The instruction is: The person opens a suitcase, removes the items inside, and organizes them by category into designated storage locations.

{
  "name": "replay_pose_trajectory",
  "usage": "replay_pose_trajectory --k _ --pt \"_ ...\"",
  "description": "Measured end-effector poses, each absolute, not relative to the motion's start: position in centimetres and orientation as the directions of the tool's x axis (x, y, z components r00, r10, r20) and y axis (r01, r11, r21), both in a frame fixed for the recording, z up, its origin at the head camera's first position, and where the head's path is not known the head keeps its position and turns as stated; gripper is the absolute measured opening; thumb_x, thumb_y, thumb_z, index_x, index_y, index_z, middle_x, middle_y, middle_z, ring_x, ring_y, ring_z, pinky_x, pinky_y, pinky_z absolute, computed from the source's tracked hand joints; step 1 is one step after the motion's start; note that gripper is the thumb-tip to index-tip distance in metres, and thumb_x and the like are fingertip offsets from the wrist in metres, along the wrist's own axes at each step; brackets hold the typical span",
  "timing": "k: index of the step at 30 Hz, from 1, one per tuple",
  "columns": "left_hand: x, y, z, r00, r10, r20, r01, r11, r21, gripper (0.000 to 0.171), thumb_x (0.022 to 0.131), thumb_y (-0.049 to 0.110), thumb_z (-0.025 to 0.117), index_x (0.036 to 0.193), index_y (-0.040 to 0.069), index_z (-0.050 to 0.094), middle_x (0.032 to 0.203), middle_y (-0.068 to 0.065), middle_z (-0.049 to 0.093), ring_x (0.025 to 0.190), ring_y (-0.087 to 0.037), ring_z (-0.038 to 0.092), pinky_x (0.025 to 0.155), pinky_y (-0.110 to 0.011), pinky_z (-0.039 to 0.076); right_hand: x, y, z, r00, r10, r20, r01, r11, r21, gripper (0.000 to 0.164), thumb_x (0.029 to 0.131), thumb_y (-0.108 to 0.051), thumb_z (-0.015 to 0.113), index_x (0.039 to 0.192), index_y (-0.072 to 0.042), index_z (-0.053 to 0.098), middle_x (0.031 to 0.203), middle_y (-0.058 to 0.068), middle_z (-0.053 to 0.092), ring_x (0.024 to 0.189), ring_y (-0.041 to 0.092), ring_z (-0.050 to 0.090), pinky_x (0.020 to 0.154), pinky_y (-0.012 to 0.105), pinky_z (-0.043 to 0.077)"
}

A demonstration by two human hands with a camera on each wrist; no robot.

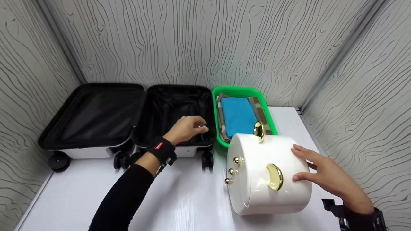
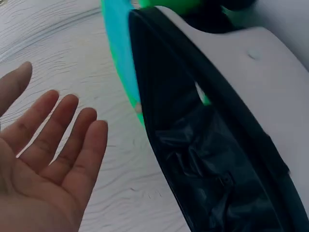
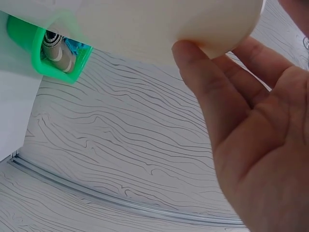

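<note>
My left hand [image 1: 188, 128] is over the right half of a black-lined suitcase [image 1: 173, 99]. In the left wrist view its fingers [image 2: 63, 130] are spread and relaxed, with nothing between them. A small pale thing [image 1: 205, 129] shows just by the fingertips in the head view; in the left wrist view a small white and green thing [image 2: 202, 94] appears inside the suitcase rim, apart from the hand. My right hand [image 1: 327, 170] holds the end of a white drum-shaped container [image 1: 263, 199], thumb on its side and fingers round the edge. Gold knobs [image 1: 236, 160] and gold crescent-shaped fittings [image 1: 275, 177] stick out from it.
Behind the container stands a green basket [image 1: 266, 112] with a folded blue cloth [image 1: 237, 112] on brown striped fabric. The open suitcase's other half [image 1: 106, 112] lies to the left, with black wheels facing the front. Patterned walls [image 1: 205, 41] enclose the white table [image 1: 186, 199].
</note>
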State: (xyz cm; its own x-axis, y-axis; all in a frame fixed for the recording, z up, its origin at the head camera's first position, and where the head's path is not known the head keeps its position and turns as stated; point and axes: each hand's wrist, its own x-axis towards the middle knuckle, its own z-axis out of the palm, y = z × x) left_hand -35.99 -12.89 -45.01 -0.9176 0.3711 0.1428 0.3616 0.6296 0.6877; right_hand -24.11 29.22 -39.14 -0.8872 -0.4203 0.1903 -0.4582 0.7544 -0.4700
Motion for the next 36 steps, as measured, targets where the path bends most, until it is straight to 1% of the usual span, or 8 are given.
replay_pose_trajectory --k 7,11,14,15,18,22,29,36 --pt "-34.4 -9.5 -46.5 -0.861 0.495 0.122 0.42 0.555 0.718 0.033 0.091 0.034 0.071 0.116 0.012 0.069 0.105 -0.001 0.07 0.094 -0.011 0.065 0.081 -0.03 0.053 -24.0 29.2 -39.1 -0.884 -0.421 0.201 -0.465 0.755 -0.462 0.077 0.07 -0.029 0.087 0.137 -0.005 0.057 0.144 0.015 0.048 0.124 -0.02 0.027 0.086 0.009 0.042" --pt "-33.5 -7.6 -48.1 -0.81 0.581 0.086 0.439 0.502 0.745 0.035 0.086 0.034 0.076 0.114 0.013 0.07 0.104 0.002 0.071 0.095 -0.008 0.065 0.09 -0.03 0.049 -24.1 29.1 -38.9 -0.884 -0.423 0.201 -0.466 0.754 -0.462 0.077 0.07 -0.029 0.087 0.136 -0.004 0.057 0.144 0.015 0.048 0.125 -0.02 0.027 0.086 0.008 0.041" --pt "-32.8 -6.5 -49.1 -0.77 0.636 0.052 0.427 0.453 0.782 0.035 0.083 0.032 0.079 0.112 0.012 0.071 0.101 0.005 0.072 0.093 -0.006 0.066 0.086 -0.026 0.05 -24.0 29.1 -38.9 -0.884 -0.423 0.2 -0.467 0.759 -0.454 0.077 0.07 -0.03 0.086 0.137 -0.004 0.056 0.145 0.014 0.048 0.125 -0.02 0.027 0.087 0.008 0.041" --pt "-32.6 -6.2 -49.3 -0.762 0.646 0.042 0.412 0.434 0.802 0.033 0.082 0.03 0.079 0.109 0.011 0.071 0.099 0.004 0.072 0.091 -0.006 0.066 0.08 -0.024 0.052 -24.0 29.1 -38.9 -0.883 -0.423 0.202 -0.467 0.762 -0.449 0.077 0.07 -0.03 0.086 0.137 -0.005 0.056 0.145 0.014 0.048 0.125 -0.02 0.026 0.087 0.009 0.041" --pt "-32.0 -5.3 -49.9 -0.751 0.661 0.011 0.361 0.396 0.844 0.024 0.081 0.025 0.081 0.098 0.011 0.072 0.09 0.005 0.073 0.083 -0.005 0.067 0.068 -0.021 0.053 -24.0 29.1 -38.9 -0.884 -0.422 0.2 -0.465 0.761 -0.452 0.077 0.07 -0.031 0.086 0.137 -0.005 0.056 0.145 0.014 0.048 0.125 -0.019 0.027 0.088 0.008 0.04" --pt "-31.4 -4.6 -50.5 -0.748 0.664 0.003 0.344 0.384 0.857 0.014 0.082 0.016 0.081 0.087 0.009 0.069 0.083 0.007 0.071 0.075 -0.001 0.065 0.062 -0.019 0.053 -24.0 29.1 -39.0 -0.888 -0.418 0.193 -0.459 0.762 -0.457 0.077 0.071 -0.031 0.086 0.137 -0.006 0.056 0.145 0.013 0.048 0.125 -0.019 0.027 0.088 0.008 0.04" --pt "-30.8 -5.4 -50.7 -0.743 0.666 0.067 0.452 0.426 0.784 0.013 0.082 0.021 0.081 0.083 0.013 0.07 0.079 0.011 0.068 0.074 0.003 0.062 0.066 -0.016 0.049 -23.9 29.0 -39.3 -0.889 -0.415 0.192 -0.455 0.759 -0.465 0.078 0.07 -0.032 0.086 0.137 -0.005 0.057 0.145 0.013 0.049 0.125 -0.019 0.027 0.088 0.008 0.04" --pt "-30.4 -8.1 -51.2 -0.732 0.673 0.101 0.456 0.375 0.807 0.012 0.083 0.017 0.08 0.087 0.01 0.071 0.083 0.008 0.068 0.078 0.0 0.064 0.069 -0.018 0.052 -23.9 29.2 -39.3 -0.891 -0.412 0.191 -0.452 0.764 -0.46 0.077 0.07 -0.031 0.087 0.137 -0.005 0.057 0.145 0.013 0.049 0.125 -0.02 0.027 0.088 0.01 0.042"
